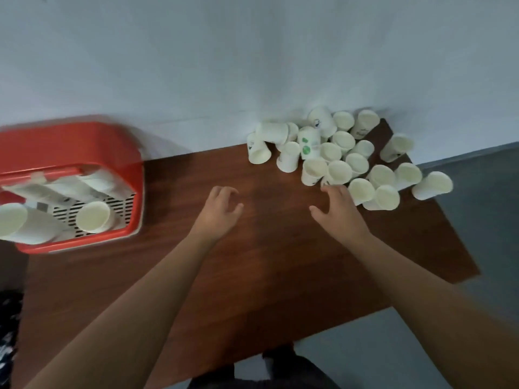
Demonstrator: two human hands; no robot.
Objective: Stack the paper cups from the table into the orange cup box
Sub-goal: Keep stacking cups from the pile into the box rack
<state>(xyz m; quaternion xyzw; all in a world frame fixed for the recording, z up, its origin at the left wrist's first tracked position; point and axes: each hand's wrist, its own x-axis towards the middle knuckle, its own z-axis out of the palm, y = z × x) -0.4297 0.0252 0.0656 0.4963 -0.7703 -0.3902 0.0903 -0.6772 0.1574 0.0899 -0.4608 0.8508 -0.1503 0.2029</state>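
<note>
Several white paper cups (339, 171) stand and lie in a cluster at the far right of the brown table (252, 262); one cup with green dots (309, 143) is among them. The orange cup box (70, 147) sits at the far left, with stacks of cups lying inside and a single cup (94, 216) near its front. My left hand (220, 209) hovers over the table's middle, fingers loosely curled, holding nothing. My right hand (337, 210) is spread, its fingertips close to the nearest cups, holding nothing.
A pale wall (252, 66) runs right behind the table and the cups. The table's right edge drops to a grey floor (477, 220). Dark clothing (266, 369) shows at the near edge, and a dark patterned thing (8, 332) at the lower left.
</note>
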